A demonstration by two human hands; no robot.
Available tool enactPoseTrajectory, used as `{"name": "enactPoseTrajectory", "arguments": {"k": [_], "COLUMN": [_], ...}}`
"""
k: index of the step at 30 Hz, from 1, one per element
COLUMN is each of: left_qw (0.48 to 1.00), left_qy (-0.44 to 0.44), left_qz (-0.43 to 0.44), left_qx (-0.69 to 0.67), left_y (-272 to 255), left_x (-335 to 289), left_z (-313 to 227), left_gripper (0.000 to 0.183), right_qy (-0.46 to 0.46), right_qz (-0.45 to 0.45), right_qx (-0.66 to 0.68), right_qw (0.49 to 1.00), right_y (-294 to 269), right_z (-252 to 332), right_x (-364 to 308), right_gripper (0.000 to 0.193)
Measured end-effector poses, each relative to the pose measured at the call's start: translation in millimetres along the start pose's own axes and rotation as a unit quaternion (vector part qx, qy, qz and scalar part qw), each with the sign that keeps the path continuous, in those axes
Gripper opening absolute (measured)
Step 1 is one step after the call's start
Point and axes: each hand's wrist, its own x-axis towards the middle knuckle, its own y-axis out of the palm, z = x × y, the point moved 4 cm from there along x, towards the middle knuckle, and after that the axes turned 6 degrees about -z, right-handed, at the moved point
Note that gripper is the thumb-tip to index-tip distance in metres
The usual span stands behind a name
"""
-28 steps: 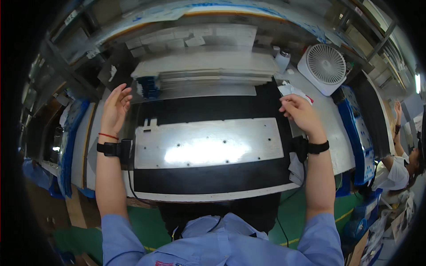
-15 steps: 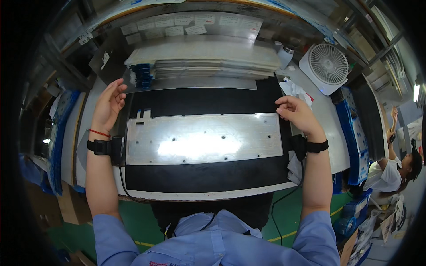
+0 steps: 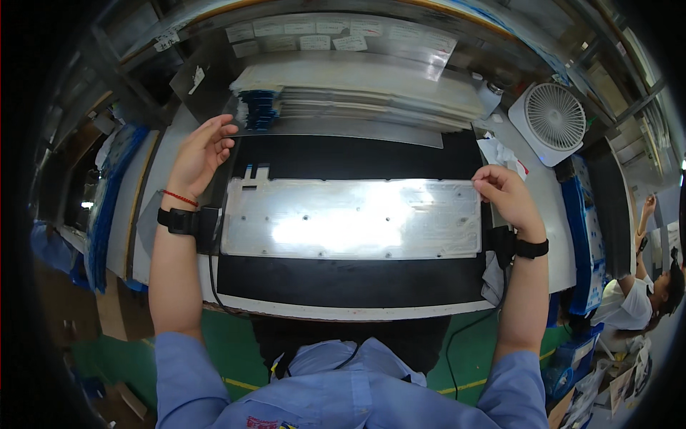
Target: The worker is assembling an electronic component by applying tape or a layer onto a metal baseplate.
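A long silvery membrane sheet [image 3: 336,214] with small dark dots and two short connector tails at its far left lies on a black mat [image 3: 343,282]. At its far right corner, my right hand [image 3: 509,196] has thumb and forefinger pinched together on the edge. My left hand [image 3: 206,154] is raised beyond the sheet's far left corner, near the tails [image 3: 256,174]. Its fingers are loosely bent and apart, holding nothing. Both wrists wear black straps with small black boxes and cables.
A stack of similar sheets [image 3: 364,96] with blue tails stands behind the mat. To the right are a white fan [image 3: 549,118], a crumpled white paper [image 3: 501,154] and a grey cloth [image 3: 493,277]. Blue trays stand at both sides. Another person [image 3: 632,300] is at far right.
The whole view has shifted, moving the bench rightward in the picture. My right thumb and forefinger have closed at the sheet's corner. My left hand stays raised, with its fingers a little more bent.
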Motion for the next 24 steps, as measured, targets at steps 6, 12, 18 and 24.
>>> {"name": "enactPoseTrajectory", "arguments": {"k": [6,12,18,24], "left_qw": [1.000,1.000,0.999,0.992], "left_qy": [-0.008,-0.008,-0.004,-0.085], "left_qz": [0.017,0.024,0.034,0.074], "left_qx": [0.002,0.007,0.039,0.054], "left_y": [1,2,1,25], "left_x": [0,-2,-2,-13], "left_z": [1,1,1,3], "left_gripper": [0.031,0.031,0.033,0.039], "right_qy": [-0.037,-0.033,-0.066,-0.038], "right_qz": [-0.037,-0.040,-0.116,-0.201], "right_qx": [-0.029,-0.041,0.011,0.059], "right_qw": [0.998,0.998,0.991,0.977], "right_y": [-1,0,-11,-31], "right_z": [3,3,1,-15], "right_x": [-1,1,4,6], "right_gripper": [0.009,0.009,0.003,0.006]}}
